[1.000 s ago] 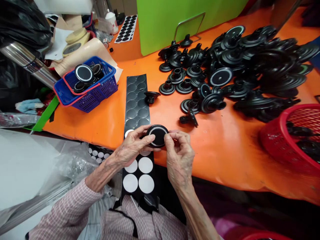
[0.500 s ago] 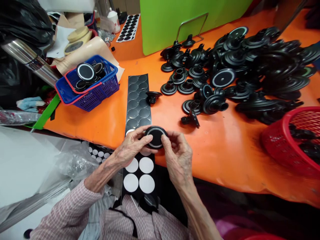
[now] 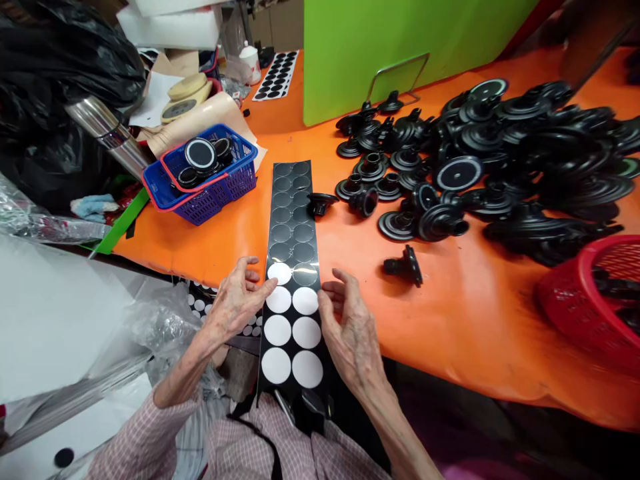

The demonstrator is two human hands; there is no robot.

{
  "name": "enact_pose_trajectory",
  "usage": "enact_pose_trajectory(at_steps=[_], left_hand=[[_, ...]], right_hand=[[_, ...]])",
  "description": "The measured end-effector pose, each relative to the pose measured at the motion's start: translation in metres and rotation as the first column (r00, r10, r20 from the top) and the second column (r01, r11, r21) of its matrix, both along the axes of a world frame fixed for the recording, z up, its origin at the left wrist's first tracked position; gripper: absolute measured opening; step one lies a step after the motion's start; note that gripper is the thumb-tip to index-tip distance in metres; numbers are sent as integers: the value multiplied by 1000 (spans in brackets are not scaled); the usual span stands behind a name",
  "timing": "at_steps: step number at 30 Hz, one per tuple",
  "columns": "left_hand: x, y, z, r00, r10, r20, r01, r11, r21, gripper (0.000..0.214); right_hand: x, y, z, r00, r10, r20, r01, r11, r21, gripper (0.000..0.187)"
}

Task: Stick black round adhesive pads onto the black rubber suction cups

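A long black sticker sheet (image 3: 293, 213) lies across the front edge of the orange table (image 3: 450, 313) and hangs toward my lap. Its upper rounds are glossy black and its lower rounds are bare white. My left hand (image 3: 237, 300) rests at the sheet's left edge with fingers apart, the index tip touching a white round. My right hand (image 3: 347, 323) is at the sheet's right edge, fingers loosely bent, their tips against the sheet. Neither hand holds a part. One black cap part (image 3: 405, 265) lies on its side to the right of my right hand.
A big heap of black cap parts (image 3: 500, 153) fills the table's right half. A blue basket (image 3: 210, 190) with finished parts stands at the left and a red basket (image 3: 590, 293) at the right edge. A green board (image 3: 390, 47) stands behind. Clear plastic bags (image 3: 160, 327) lie by my left arm.
The round black part that both hands held over the sheet is out of my hands. Both hands have dropped onto the sheet's edges. The view has shifted, so everything sits lower and further right.
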State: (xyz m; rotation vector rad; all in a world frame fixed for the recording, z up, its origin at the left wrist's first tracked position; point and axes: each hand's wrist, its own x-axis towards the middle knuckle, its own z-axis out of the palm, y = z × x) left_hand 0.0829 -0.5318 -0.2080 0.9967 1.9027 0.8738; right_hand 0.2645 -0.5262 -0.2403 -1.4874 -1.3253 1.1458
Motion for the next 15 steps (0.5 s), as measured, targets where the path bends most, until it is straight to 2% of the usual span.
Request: enact_pose_trajectory(at_steps=[2, 4, 6, 8, 10, 12, 15], left_hand=[[0, 8, 0, 973, 37, 227, -23, 998, -64, 57], [3, 15, 0, 876, 85, 475, -12, 988, -153, 45], [8, 19, -1, 772, 107, 627, 24, 980, -198, 35], [13, 20, -1, 714, 90, 694, 38, 985, -167, 32], [16, 20, -3, 671, 58, 739, 44, 992, -118, 31], [17, 19, -6, 642, 30, 766, 55, 995, -85, 29], [19, 18, -12, 637, -2, 771, 67, 996, -53, 27]], right_hand=[[-8, -3, -2, 999, 37, -32, -39, 998, -48, 47], [-13, -4, -3, 995, 84, -47, -87, 994, -70, 43], [-16, -3, -5, 994, 100, 35, -101, 994, 47, 37], [-19, -2, -8, 985, 80, 153, -115, 966, 233, 35], [-20, 1, -9, 976, 88, 201, -151, 933, 326, 33], [-20, 6, -9, 972, 133, 195, -191, 929, 317, 30], [-18, 15, -7, 973, 123, 197, -178, 939, 293, 22]])
